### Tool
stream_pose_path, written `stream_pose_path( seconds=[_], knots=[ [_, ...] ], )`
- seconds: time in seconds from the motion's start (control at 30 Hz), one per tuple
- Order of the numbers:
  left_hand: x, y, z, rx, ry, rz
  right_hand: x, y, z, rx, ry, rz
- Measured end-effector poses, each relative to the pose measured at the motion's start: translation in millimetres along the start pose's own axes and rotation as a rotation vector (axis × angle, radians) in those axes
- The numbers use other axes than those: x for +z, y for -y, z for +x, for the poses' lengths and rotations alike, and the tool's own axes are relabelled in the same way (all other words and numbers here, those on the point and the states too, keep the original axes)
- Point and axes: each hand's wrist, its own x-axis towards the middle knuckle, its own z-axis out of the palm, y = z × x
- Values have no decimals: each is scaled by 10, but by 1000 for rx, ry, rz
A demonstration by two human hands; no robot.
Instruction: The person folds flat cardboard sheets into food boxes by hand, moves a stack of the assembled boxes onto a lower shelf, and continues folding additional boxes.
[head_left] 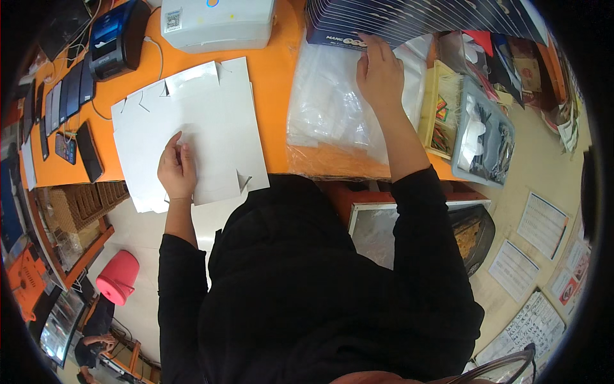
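Note:
Flat white cardboard sheets [217, 121], with cut flaps and folded tabs, lie stacked on the orange table. My left hand [177, 168] rests on them, fingers loosely bent and thumb apart, with nothing visible in it. Farther right, my right hand [382, 77] reaches forward over clear plastic bags [326, 109]. Its fingertips touch the near edge of a dark blue printed cardboard stack [416, 19] with white lines across it. The thumb stands apart from the fingers. No grip on the stack shows.
Right of the bags stand a yellow tray [430, 102] and a grey-blue plastic basket [465, 137] of small items. A white box [217, 25] and a dark blue device [118, 35] stand at the back. Several phones [89, 152] line the left side. A pink bin [118, 276] is on the floor.

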Motion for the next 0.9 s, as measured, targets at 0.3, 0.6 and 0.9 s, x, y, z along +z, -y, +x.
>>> stream_pose_path(
  seconds=[0.3,0.6,0.9],
  knots=[
    [4,18,-26,-17,-16,-24,-82,41,106,9,-96,-121],
    [-19,8,-12,6,-16,-16,-119,58,148,89,-97,32],
    [5,18,-33,-24,-20,-38,-140,33,168,6,-139,-56]
  ],
)
